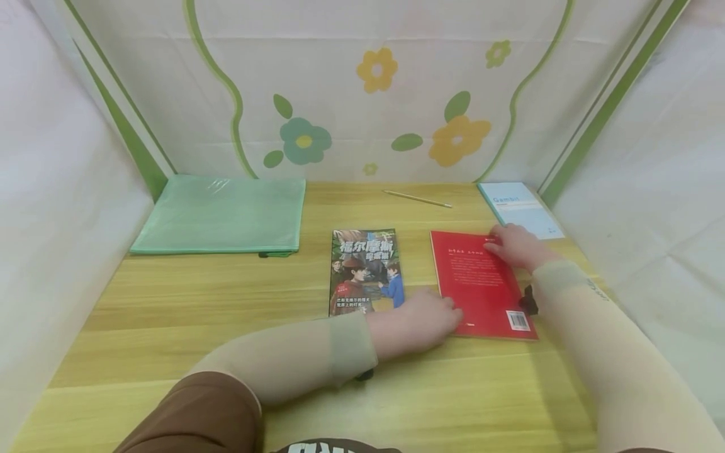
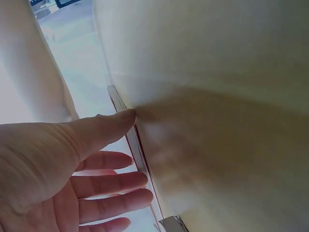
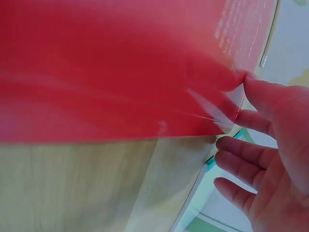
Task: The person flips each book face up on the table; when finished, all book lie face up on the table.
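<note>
**Touching the red book at two corners**

Looking down from the head view, I see the red book (image 1: 481,283) lying flat on the wooden table (image 1: 226,327), right of centre in the frame, back cover up with its barcode at the lower right. My left hand (image 1: 421,321) lies at the book's lower left corner, fingers stretched out and relaxed against its edge, grasping nothing. My right hand (image 1: 515,246) sits at the upper right corner, fingertips on the cover. Just left of the red book, apart from it, lies an illustrated book (image 1: 365,272). A green mesh pouch (image 1: 221,215) fills the upper left of the table, a pencil (image 1: 417,199) lies near the back wall, and a light blue booklet (image 1: 520,207) sits at the upper right, just beyond my right hand.

From the left wrist view, my left hand (image 2: 63,164) fills the lower left, fingers straight and spread, thumb tip touching the thin edge of the red book (image 2: 133,140).

From the right wrist view, the red book (image 3: 116,67) covers the upper frame, blurred. My right hand (image 3: 270,159) comes in at the right, thumb on the cover's corner, the other fingers extended and loose below the edge; nothing is pinched.
</note>
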